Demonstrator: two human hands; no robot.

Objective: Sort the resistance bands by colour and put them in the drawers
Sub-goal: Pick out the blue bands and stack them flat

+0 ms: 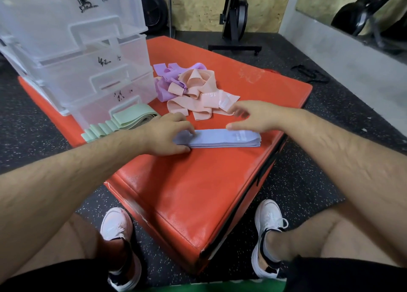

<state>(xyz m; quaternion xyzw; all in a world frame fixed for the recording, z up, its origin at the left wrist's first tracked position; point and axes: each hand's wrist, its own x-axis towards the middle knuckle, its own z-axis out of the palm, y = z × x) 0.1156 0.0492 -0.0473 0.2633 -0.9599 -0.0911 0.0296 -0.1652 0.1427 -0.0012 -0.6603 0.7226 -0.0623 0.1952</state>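
A flat stack of pale blue-grey bands [229, 138] lies on the orange padded box [187, 195]. My left hand [167, 133] rests flat on the stack's left end, fingers pressing it. My right hand [253, 115] hovers just above the stack's right part, fingers spread and blurred, holding nothing. Behind lies a tangled heap of peach bands [198, 93] mixed with purple bands [163, 87]. A folded pile of pale green bands [119, 122] sits at the foot of the clear plastic drawer unit [83, 56], whose drawers are pulled partly out.
The orange box stands on dark speckled rubber floor. My knees and white shoes [119, 243] are at its near corner. A black exercise machine base [234, 47] stands behind, a black strap [310, 74] lies on the floor at right, and a grey wall runs along the right.
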